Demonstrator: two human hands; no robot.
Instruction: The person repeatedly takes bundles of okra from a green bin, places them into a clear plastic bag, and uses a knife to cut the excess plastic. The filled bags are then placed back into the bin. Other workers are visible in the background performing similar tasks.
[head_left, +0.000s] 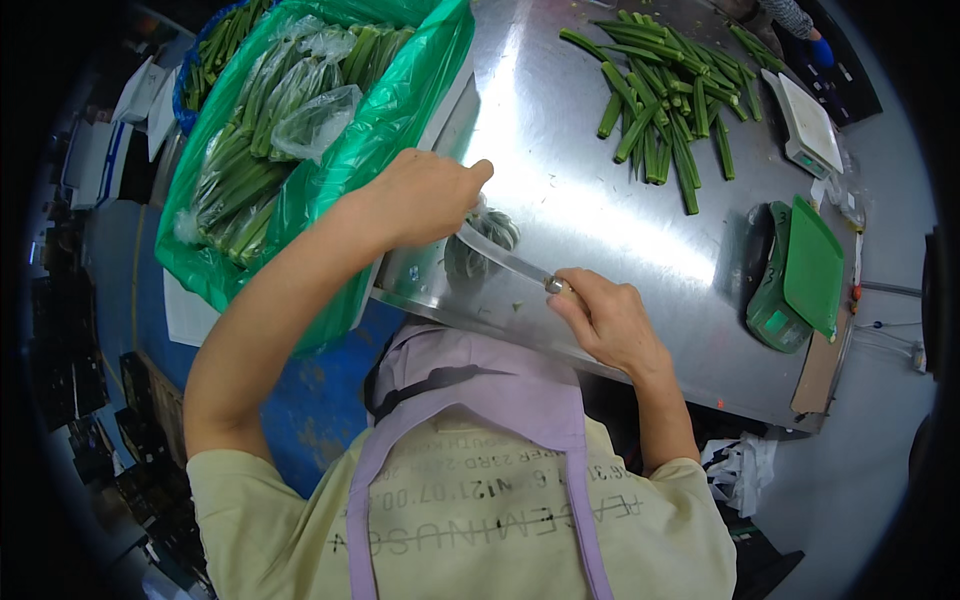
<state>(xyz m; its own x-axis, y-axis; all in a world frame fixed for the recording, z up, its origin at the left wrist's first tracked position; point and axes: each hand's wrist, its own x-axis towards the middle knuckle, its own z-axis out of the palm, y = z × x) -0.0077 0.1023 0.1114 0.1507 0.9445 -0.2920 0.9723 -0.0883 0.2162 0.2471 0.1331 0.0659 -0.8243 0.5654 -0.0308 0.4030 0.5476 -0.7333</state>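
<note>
My right hand (604, 319) grips the handle of a knife (506, 259) near the front edge of the metal table. The slightly curved blade points left, its tip beside my left hand (439, 196). The fingers of that hand are curled and their tips are hidden, next to some clear plastic. A dark grey bundle (466, 261) lies under and behind the blade; what it is cannot be told. To the left, bagged okra (244, 176) fills a box lined with a green plastic bag (405, 97). Loose okra pods (667, 82) lie heaped on the table's far side.
A green scale (810, 270) and a white scale (806, 124) stand at the metal table's (630, 247) right side. Cardboard (821, 367) lies at its right edge. A blue-rimmed container (187, 90) holds more okra at the far left. Another person's blue-gloved hand (820, 51) shows top right.
</note>
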